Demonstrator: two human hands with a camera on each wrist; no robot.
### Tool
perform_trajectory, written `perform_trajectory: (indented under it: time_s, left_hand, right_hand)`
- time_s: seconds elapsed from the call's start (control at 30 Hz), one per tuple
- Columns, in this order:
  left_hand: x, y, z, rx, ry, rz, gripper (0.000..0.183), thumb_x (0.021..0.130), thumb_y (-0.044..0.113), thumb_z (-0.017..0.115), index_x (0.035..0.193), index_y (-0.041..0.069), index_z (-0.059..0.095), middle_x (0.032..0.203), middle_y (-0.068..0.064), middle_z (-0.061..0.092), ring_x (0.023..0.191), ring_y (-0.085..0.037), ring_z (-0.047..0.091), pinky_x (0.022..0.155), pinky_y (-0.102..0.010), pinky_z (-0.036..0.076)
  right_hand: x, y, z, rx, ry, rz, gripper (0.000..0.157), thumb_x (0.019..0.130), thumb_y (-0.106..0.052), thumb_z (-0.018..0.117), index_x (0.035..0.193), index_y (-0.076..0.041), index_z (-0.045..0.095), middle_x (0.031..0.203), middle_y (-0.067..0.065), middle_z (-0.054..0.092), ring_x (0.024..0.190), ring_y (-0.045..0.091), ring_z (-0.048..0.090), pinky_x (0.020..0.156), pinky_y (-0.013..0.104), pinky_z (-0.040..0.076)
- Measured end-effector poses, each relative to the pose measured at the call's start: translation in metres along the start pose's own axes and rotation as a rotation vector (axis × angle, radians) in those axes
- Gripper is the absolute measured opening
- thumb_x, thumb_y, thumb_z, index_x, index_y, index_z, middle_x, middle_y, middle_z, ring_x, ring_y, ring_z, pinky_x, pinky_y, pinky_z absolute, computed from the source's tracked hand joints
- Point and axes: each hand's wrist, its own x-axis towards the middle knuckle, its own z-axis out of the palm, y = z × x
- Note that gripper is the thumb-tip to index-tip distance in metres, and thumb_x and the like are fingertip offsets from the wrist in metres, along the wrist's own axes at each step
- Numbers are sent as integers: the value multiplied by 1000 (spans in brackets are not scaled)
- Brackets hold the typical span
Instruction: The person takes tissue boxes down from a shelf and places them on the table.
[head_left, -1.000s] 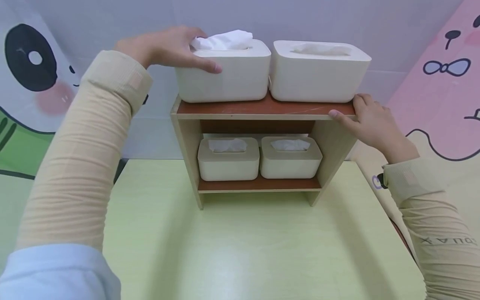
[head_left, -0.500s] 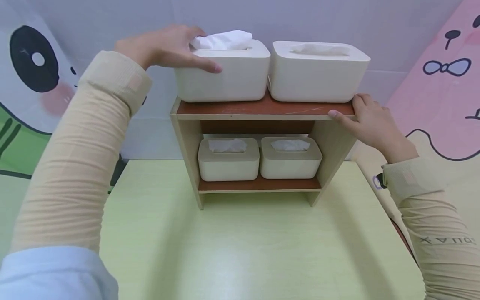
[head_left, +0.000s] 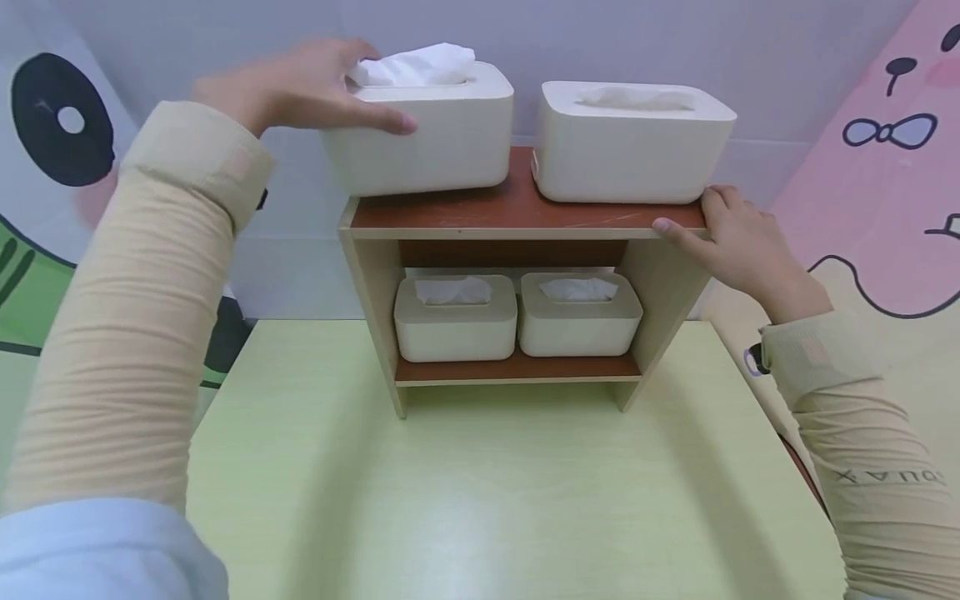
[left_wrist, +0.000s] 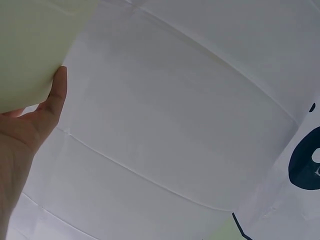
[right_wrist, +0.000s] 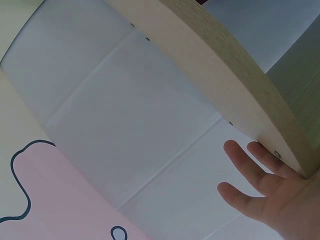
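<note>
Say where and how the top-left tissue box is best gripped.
This box is likely best gripped at its left end, from the left, where the left hand holds it: that end faces away from the neighbouring box, and its depth looks less than its width.

In the head view, the desk [head_left: 480, 467] is brightly lit. A pale glare is seen in front of the shelf [head_left: 525, 217], and two soft shadows are cast forward from its sides. Both wrist views are dimmer and greyer; in the right one, the shelf's edge is bent by lens distortion.
</note>
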Motion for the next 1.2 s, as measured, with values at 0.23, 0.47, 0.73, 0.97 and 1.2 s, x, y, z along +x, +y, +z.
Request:
perform_trajectory:
  time_s: [0.23,0.47,0.73,0.97,1.2]
  left_hand:
    - [-8,-18,-7,-1,15,-30,91,77,52,61,144,5,20,130,-24,39,109,-37,40,90,-54,33]
    - [-20,-32,-12,26,22,-56,90,78,50,60,144,4,18,127,-27,40,107,-41,41,88,-58,34]
    - [-32,-46,-18,51,44,-86,91,77,48,60,144,3,16,128,-30,38,107,-43,40,88,-62,34]
    - [-41,-61,-21,80,71,-108,94,75,51,62,144,5,16,128,-30,38,105,-44,42,86,-64,36]
    - [-49,-77,-26,70,69,-152,97,75,50,63,145,6,13,128,-33,35,105,-47,39,84,-66,34]
  right_hand:
    - [1,-2,0,13,-7,3,87,88,-64,32,132,12,31,134,32,32,114,53,35,90,63,26]
    - [2,-4,1,25,-5,2,87,88,-64,32,131,12,31,132,32,33,113,52,35,91,63,25]
    - [3,-4,1,27,-8,1,87,88,-64,32,130,12,32,132,33,33,114,52,35,92,63,24]
    - [3,-5,0,24,-8,-2,88,88,-64,32,131,13,31,132,33,33,115,52,34,92,63,24]
    - [3,-5,1,25,-6,-4,88,88,-64,32,130,13,32,132,33,33,115,52,34,93,63,24]
